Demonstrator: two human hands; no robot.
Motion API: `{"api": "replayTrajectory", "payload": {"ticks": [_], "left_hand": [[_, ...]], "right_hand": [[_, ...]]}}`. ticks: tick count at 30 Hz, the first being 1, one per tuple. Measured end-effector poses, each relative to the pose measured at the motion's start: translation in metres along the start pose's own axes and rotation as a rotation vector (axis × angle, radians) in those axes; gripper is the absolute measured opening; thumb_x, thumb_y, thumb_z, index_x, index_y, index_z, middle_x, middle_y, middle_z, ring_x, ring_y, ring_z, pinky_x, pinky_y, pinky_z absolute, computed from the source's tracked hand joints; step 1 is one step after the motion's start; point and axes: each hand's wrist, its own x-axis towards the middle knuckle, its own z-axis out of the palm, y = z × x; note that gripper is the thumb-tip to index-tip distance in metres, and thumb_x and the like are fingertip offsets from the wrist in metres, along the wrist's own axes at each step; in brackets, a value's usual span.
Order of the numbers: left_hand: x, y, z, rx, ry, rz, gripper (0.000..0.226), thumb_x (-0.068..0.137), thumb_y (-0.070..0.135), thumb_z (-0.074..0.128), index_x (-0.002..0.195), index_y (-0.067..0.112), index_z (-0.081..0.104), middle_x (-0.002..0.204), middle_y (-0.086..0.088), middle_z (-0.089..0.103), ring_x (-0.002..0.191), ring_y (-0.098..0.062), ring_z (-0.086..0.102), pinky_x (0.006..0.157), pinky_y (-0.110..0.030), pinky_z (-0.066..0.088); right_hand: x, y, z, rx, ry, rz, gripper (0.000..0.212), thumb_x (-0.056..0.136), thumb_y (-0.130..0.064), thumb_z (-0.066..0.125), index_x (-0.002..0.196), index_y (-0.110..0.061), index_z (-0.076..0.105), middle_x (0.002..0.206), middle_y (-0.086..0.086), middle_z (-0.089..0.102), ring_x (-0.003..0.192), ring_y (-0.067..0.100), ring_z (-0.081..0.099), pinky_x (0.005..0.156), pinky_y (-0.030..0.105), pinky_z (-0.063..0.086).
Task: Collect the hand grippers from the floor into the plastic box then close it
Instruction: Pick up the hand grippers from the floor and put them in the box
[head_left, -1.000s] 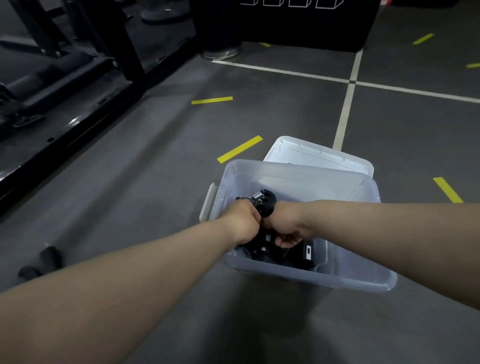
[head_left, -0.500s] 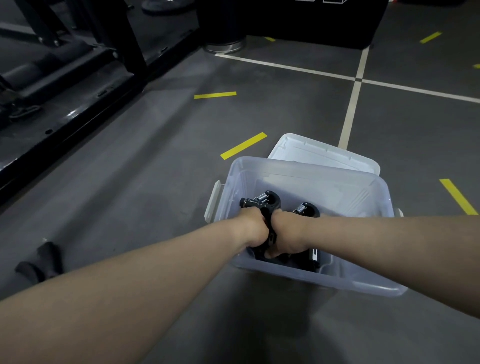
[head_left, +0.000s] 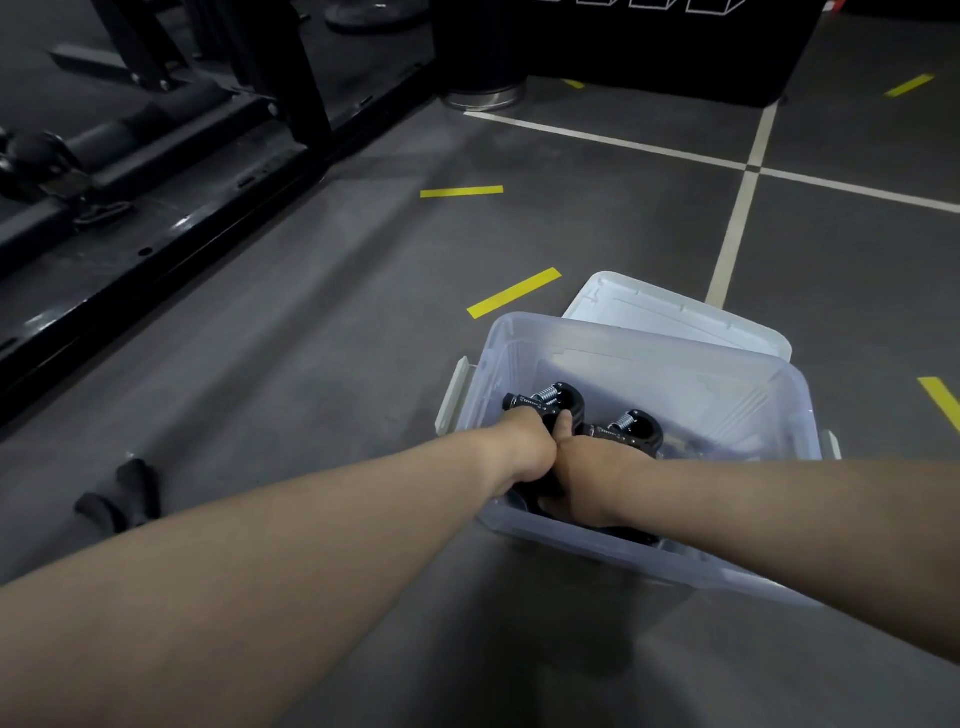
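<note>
- Two at once: the hand gripper (head_left: 558, 401) in my left hand (head_left: 522, 448) shows its spring head toward the ten o'clock corner of the plastic box (head_left: 753, 384). The second hand gripper (head_left: 638, 428) in my right hand (head_left: 589, 467) sits just beside it, nearer the centre.
- My fingers are curled round the handles of each one. The two fists touch, side by side, just inside the near wall, and most of the fingertips are hidden beneath them.
- The box stands open on the floor (head_left: 311, 364). Dark shapes lie at its bottom under my hands, too shadowed to count.
- To do this well, I judge, I should lower each gripper until its handles rest on what lies below. Then I can loosen one hand at a time, so neither drops or springs loose.
- They should lie flat, heads below the rim, or the cover may not seat.
- The lid (head_left: 675, 318) lies on the floor at the box's twelve o'clock, partly behind the far wall. A latch (head_left: 451, 402) hangs at the nine o'clock end.
- At nine o'clock from the box, well apart, lies a dark stray gripper (head_left: 118, 493), or so I take it. It needs fetching before the lid goes on.
- Farther out, at ten o'clock, runs a black steel frame (head_left: 156, 208).
</note>
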Motion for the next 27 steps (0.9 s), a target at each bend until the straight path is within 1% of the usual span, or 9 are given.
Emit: {"api": "replayTrajectory", "payload": {"ticks": [4,6,9,11,14,17,21,24,27], "left_hand": [[-0.006,0.006,-0.006,0.111,-0.004,0.057,0.039,0.102,0.023,0.037,0.124,-0.001,0.059,0.125,-0.016,0.061,0.114,-0.035,0.059,0.081,-0.033,0.052],[-0.010,0.009,-0.008,0.178,0.020,0.069,0.040,0.101,0.025,0.036,0.123,0.000,0.059,0.122,-0.020,0.060,0.109,-0.038,0.060,0.085,-0.038,0.052],[-0.018,0.010,-0.017,0.198,0.029,0.124,0.031,0.099,0.020,0.038,0.092,0.007,0.065,0.095,-0.013,0.063,0.085,-0.030,0.063,0.063,-0.028,0.046],[-0.024,0.007,-0.023,0.186,0.039,0.141,0.031,0.094,0.006,0.041,0.067,0.019,0.052,0.070,0.000,0.051,0.064,-0.018,0.051,0.051,-0.024,0.034],[-0.033,0.000,-0.034,0.115,0.169,0.233,0.017,0.083,0.004,0.044,0.071,0.014,0.052,0.074,-0.002,0.056,0.077,-0.024,0.057,0.060,-0.028,0.042],[-0.039,-0.008,-0.061,-0.077,0.391,0.368,0.028,0.078,0.009,0.044,0.090,0.015,0.068,0.102,-0.006,0.067,0.099,-0.024,0.061,0.084,-0.033,0.052],[-0.052,-0.030,-0.132,0.102,0.416,0.420,0.028,0.086,0.007,0.051,0.102,0.016,0.071,0.109,-0.005,0.071,0.103,-0.021,0.064,0.086,-0.028,0.051],[-0.052,-0.085,-0.184,0.336,0.310,0.274,0.030,0.090,0.011,0.048,0.109,0.009,0.071,0.112,-0.010,0.071,0.106,-0.024,0.065,0.088,-0.030,0.053],[-0.068,-0.172,-0.213,0.463,0.245,0.082,0.031,0.094,0.014,0.047,0.116,0.006,0.068,0.118,-0.011,0.067,0.110,-0.027,0.062,0.092,-0.031,0.050]], "right_hand": [[0.005,0.004,0.004,-0.043,-0.011,0.016,0.115,0.081,-0.060,0.047,0.148,0.006,-0.019,0.120,0.012,0.065,0.108,0.034,0.063,0.086,0.042,0.051],[0.009,0.005,0.003,-0.044,-0.049,0.032,0.126,0.070,-0.069,0.046,0.148,0.004,-0.021,0.121,0.010,0.064,0.109,0.034,0.063,0.089,0.043,0.051],[0.004,0.003,-0.005,-0.148,-0.028,0.037,0.123,0.070,-0.078,0.037,0.151,-0.002,-0.016,0.119,0.005,0.067,0.108,0.032,0.063,0.083,0.041,0.049],[-0.008,-0.002,-0.025,-0.264,0.080,-0.031,0.101,0.081,-0.074,0.032,0.153,-0.006,0.011,0.120,0.003,0.066,0.106,0.030,0.064,0.074,0.037,0.046],[-0.017,-0.008,-0.058,-0.201,0.250,-0.123,0.050,0.088,-0.059,0.039,0.120,-0.022,0.053,0.113,0.000,0.068,0.100,0.028,0.066,0.074,0.035,0.048],[-0.010,-0.015,-0.081,0.100,0.387,-0.049,0.030,0.084,-0.053,0.040,0.095,-0.027,0.050,0.098,-0.002,0.070,0.092,0.026,0.066,0.068,0.033,0.046],[0.005,-0.046,-0.101,0.420,0.557,-0.133,0.023,0.089,-0.040,0.047,0.102,-0.024,0.059,0.083,-0.002,0.069,0.081,0.024,0.064,0.066,0.033,0.045],[0.022,-0.080,-0.112,0.485,0.470,-0.221,0.020,0.092,-0.028,0.054,0.108,-0.018,0.059,0.071,-0.001,0.068,0.069,0.021,0.062,0.066,0.032,0.045],[0.042,-0.117,-0.109,0.429,0.378,-0.274,0.024,0.093,-0.024,0.058,0.114,-0.014,0.059,0.075,0.001,0.068,0.073,0.021,0.061,0.069,0.031,0.042]]}}
